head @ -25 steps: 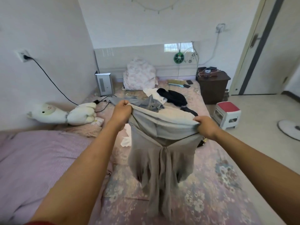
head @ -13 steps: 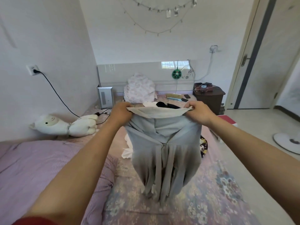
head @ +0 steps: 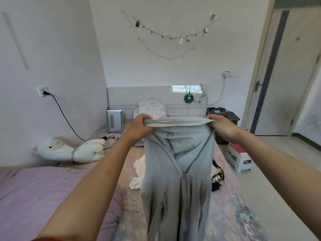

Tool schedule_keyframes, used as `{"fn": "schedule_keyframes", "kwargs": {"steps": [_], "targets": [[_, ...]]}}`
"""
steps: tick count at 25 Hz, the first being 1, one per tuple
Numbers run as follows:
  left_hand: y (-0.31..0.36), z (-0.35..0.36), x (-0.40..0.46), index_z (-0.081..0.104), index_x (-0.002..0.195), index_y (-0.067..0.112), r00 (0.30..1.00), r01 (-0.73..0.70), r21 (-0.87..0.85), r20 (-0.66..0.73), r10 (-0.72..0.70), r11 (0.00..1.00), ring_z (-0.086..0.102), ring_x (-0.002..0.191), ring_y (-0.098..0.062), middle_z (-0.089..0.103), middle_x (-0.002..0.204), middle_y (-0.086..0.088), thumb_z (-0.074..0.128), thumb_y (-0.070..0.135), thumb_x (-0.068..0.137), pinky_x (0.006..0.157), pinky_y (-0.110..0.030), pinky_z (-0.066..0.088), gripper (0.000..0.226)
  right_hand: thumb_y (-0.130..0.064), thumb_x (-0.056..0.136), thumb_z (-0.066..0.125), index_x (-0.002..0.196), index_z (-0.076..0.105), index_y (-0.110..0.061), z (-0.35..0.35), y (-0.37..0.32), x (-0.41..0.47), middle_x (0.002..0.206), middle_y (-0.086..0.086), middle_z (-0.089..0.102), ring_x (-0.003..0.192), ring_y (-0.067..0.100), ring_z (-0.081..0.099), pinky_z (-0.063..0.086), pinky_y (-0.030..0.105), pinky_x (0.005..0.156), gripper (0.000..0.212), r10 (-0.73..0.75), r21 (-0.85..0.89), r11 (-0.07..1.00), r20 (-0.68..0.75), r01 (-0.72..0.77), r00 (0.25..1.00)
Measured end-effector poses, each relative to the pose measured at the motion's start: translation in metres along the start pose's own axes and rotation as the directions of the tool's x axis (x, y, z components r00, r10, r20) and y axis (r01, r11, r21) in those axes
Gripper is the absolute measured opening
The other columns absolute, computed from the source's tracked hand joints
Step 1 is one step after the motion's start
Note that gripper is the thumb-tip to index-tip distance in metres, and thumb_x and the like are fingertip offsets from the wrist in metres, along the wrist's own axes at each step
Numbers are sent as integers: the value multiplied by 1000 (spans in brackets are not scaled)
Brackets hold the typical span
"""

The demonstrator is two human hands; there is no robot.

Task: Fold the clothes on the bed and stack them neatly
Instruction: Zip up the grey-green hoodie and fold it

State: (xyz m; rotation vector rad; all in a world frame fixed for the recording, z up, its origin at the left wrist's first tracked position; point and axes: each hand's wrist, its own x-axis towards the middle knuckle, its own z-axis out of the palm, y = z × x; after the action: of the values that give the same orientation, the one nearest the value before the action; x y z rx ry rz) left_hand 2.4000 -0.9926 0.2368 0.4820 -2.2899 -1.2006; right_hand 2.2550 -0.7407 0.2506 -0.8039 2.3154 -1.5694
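A grey garment [head: 177, 171] hangs full length in the air over the bed [head: 243, 221]. My left hand [head: 140, 126] grips the left end of its top band. The right end is gripped by my right hand [head: 222, 126]. The band is stretched flat between them at about headboard height. Behind the hanging cloth lie a white garment [head: 138, 171] and a black patterned one [head: 217, 180] on the flowered sheet. More clothes behind the grey garment are hidden.
A pink quilt [head: 34, 192] covers the bed's near left. A white plush toy [head: 69, 151] lies by the left wall, a white box device [head: 114, 120] and a bundled quilt [head: 151, 106] at the headboard. A red-topped stool [head: 238, 157] and a dark nightstand [head: 229, 117] stand to the right.
Both hands have lifted the grey garment higher and pulled its top band taut and level. My view has tilted up, so the clothes pile further back is now covered by the garment.
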Motion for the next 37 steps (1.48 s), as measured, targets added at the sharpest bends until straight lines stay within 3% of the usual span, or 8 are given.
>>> {"fn": "schedule_keyframes", "kwargs": {"steps": [4, 8, 12, 20, 25, 30, 33, 37], "targets": [[13, -18, 6, 69, 118, 12, 995, -8, 17, 99, 6, 1000, 60, 109, -27, 66, 118, -10, 63, 35, 99, 96, -41, 48, 30, -5, 98, 61, 118, 64, -1, -8, -16, -2, 116, 15, 68, 109, 26, 63, 47, 38, 107, 21, 49, 185, 978, 258, -99, 965], [25, -27, 17, 73, 94, 4, 994, -95, 227, -24, 103, 969, 57, 93, -23, 68, 100, -15, 74, 20, 92, 75, -31, 39, 16, -24, 108, 46, 127, 61, 5, -14, -29, 2, 126, 18, 65, 121, 27, 60, 41, 38, 114, 38, 31, 231, 969, 256, -93, 966], [41, -33, 23, 67, 92, 8, 977, -142, 279, -115, 180, 950, 56, 86, -24, 65, 92, -11, 74, 25, 92, 73, -35, 40, 18, -14, 96, 70, 104, 73, 4, -20, -40, 10, 105, 17, 71, 94, 19, 60, 48, 30, 88, 20, -79, -360, 923, 163, 134, 983], [62, -30, 35, 49, 93, 13, 957, -285, -24, -57, 283, 958, 36, 65, -18, 43, 70, -6, 62, 15, 100, 58, -29, 29, 15, -12, 105, 50, 90, 54, -3, -16, -63, 20, 89, 11, 55, 88, 24, 48, 36, 33, 79, 18, -401, -270, 905, -280, 329, 872], [76, -60, 53, 73, 107, 3, 958, -287, 243, 57, 281, 927, 64, 97, -26, 71, 104, -14, 78, 10, 88, 84, -33, 49, 21, -3, 101, 57, 102, 56, 0, -27, -82, 16, 88, 9, 52, 80, 18, 46, 38, 30, 72, 3, -400, -229, 907, -197, 354, 895], [104, -76, 52, 70, 97, 0, 913, -341, 383, -82, 400, 858, 59, 99, -32, 69, 102, -16, 75, 21, 91, 84, -33, 43, 22, -12, 93, 72, 97, 69, 7, -33, -107, 16, 87, 14, 60, 84, 23, 51, 37, 32, 72, 20, -386, -538, 793, -81, 286, 919], [112, -87, 41, 64, 101, 2, 846, -382, 418, -201, 494, 824, 58, 99, -34, 66, 107, -16, 67, 16, 96, 82, -40, 44, 16, -10, 89, 77, 91, 71, 3, -30, -126, 6, 78, 8, 60, 71, 14, 50, 38, 26, 65, 14, -394, -329, 889, -189, 320, 900], [116, -94, 22, 56, 106, -3, 610, -404, 758, -194, 768, 512, 58, 73, -46, 61, 101, -23, 49, -3, 86, 61, -52, 49, 21, -1, 88, 61, 98, 69, -6, -14, -143, -1, 83, 10, 62, 80, 24, 53, 37, 34, 71, 13, -518, -449, 831, -406, 329, 753]]}}
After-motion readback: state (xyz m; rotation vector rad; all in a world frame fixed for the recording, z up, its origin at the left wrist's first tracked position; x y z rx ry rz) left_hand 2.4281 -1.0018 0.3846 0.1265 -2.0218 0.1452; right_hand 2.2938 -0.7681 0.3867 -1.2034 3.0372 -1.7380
